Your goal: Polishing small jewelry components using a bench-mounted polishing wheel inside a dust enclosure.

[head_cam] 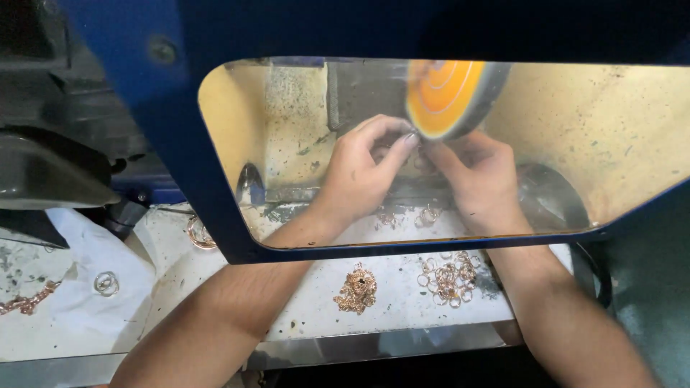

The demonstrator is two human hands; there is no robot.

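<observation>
- Small gold-coloured ring (420, 147) (blurred, hard to make out) sits pinched between both hands, just under the spinning orange polishing wheel (442, 97).
- Left hand (363, 169) and right hand (478, 176) have fingertips closed on it.
- Loose gold rings (449, 276) lie near the white surface's (316, 302) front edge.

No packages, labels, signs, screens visible.

light: warm, bright inside guard | edges: dark | blur: spinning wheel (445, 97)
</observation>
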